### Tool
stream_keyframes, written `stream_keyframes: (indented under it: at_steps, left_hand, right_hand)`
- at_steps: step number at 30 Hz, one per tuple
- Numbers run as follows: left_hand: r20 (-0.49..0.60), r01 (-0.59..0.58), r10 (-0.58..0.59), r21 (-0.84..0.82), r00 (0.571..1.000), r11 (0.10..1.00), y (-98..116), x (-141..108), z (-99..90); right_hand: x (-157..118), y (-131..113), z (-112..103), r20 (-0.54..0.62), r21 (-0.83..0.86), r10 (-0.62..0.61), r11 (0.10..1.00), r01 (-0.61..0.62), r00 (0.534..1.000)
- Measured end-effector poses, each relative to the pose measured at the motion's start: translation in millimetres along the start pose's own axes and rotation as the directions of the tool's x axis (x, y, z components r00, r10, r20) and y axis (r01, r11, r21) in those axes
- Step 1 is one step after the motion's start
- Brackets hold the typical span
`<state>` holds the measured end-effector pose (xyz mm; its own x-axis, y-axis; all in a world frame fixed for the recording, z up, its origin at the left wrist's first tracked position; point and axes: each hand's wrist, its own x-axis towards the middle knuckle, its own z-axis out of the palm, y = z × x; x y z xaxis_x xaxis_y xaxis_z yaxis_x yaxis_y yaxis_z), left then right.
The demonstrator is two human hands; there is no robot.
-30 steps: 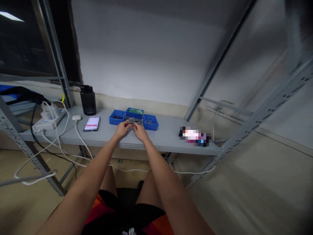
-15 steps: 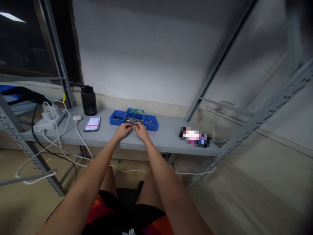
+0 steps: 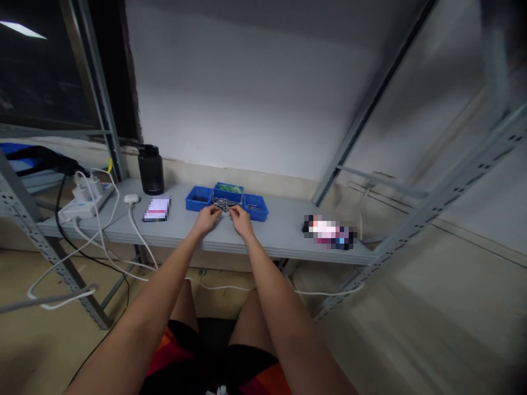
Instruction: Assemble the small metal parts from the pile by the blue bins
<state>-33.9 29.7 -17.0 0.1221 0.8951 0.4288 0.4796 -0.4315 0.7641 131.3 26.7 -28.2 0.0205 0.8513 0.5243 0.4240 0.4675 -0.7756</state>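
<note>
My left hand [image 3: 208, 219] is closed in a pinch just in front of the middle of the blue bins; whatever its fingertips hold is too small to name. Facing it, my right hand [image 3: 240, 219] is pinched too, with a small gap between the two hands. Behind them lies a pile of shiny metal pieces [image 3: 224, 203]. A blue bin with dark small parts [image 3: 199, 198] stands to the left, a blue bin with a few metal parts [image 3: 256, 208] to the right. At the back, another blue bin [image 3: 228, 190] holds something green.
On the grey shelf [image 3: 280, 230] are a dark bottle [image 3: 151, 171], a phone [image 3: 157, 209], a white charger [image 3: 131, 199] and a power strip [image 3: 88, 200] with loose cables at left. A pixelated device [image 3: 329, 231] lies at right. Metal rack posts [image 3: 370, 109] flank the shelf.
My hands have moved slightly apart, the right one to the right, opening a gap between the fingertips. The bins and other things stay in place; the view has shifted a little.
</note>
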Motion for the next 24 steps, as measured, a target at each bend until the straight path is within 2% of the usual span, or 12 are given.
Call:
stream_keyframes:
  at_steps: [5, 12, 18, 24]
  left_hand:
    - [0.038, 0.003, -0.004, 0.028, 0.999, 1.0, 2.1, -0.2, -1.5]
    - [-0.047, 0.037, -0.036, 0.024, 0.998, 0.999, 3.4, 0.2, -1.0]
    - [-0.004, 0.004, -0.004, 0.004, 1.0, 1.0, 3.2, -0.8, -1.1]
    - [-0.031, -0.067, 0.067, 0.004, 0.997, 0.998, 2.3, -1.6, -0.6]
  right_hand:
    - [0.0, 0.8, 0.1, 0.005, 0.005, 0.001, 1.0, -0.001, 1.0]
    - [0.5, 1.8, 1.5, 0.048, -0.017, -0.001, 1.0, 0.001, 0.999]
    - [1.7, 4.6, 1.3, 0.044, -0.034, 0.014, 0.999, -0.013, 0.999]
    - [1.0, 6.1, 4.2, 0.207, -0.164, -0.036, 0.984, 0.071, 0.978]
